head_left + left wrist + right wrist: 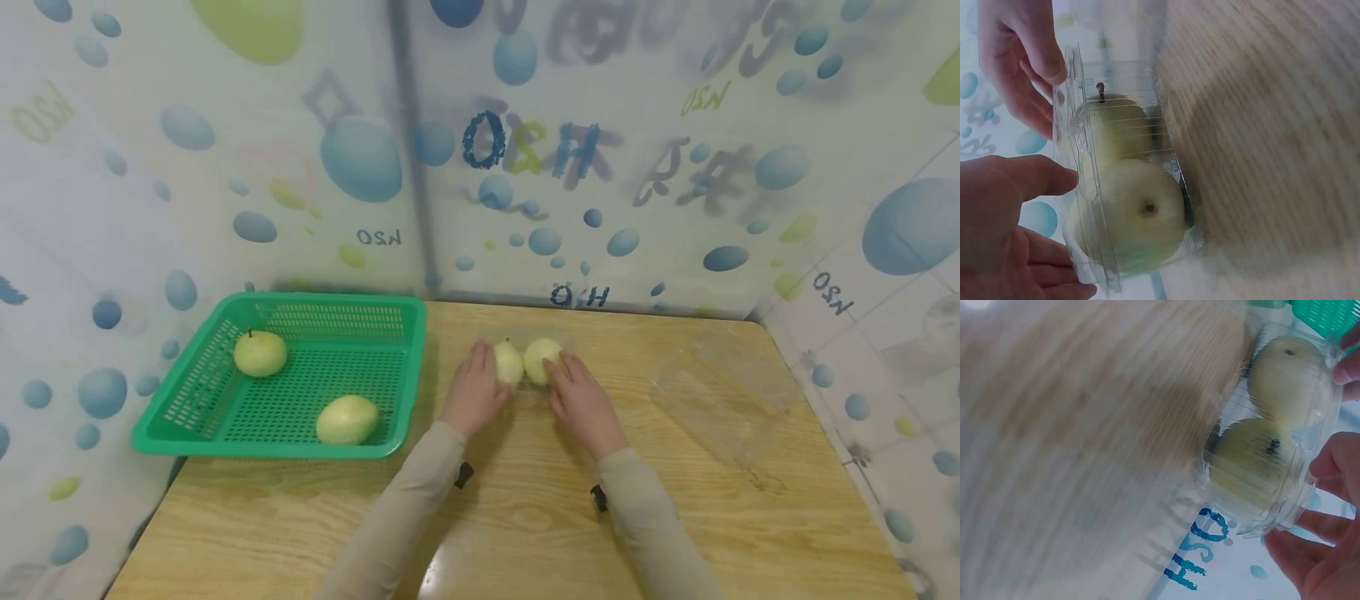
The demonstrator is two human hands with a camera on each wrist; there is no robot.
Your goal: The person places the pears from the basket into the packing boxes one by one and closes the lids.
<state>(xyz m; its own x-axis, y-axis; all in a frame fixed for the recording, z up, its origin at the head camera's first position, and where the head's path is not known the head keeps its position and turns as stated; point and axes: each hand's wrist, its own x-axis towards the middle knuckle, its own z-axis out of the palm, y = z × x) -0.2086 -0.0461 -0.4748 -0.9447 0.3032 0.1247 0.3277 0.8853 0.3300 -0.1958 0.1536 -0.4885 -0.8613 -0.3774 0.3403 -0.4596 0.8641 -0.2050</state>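
On the table sits a clear plastic box (1166, 150) with two pale yellow-green pears inside, one at the left (510, 363) and one at the right (542, 358). My left hand (476, 390) holds the box's left end, its thumb on the rim and its fingers round the side. At the other end my right hand (587, 407) grips the rim, the thumb on the near edge and the fingertips (1275, 544) at the far corner. Both wrist views show the pears side by side, one with its stem visible.
Left of the hands stands a green plastic basket (416, 367) holding a pear at the back left (260, 354) and another at the front right (347, 419). A second clear plastic container (720, 392) lies on the right of the wooden table (525, 517). Patterned walls enclose the table.
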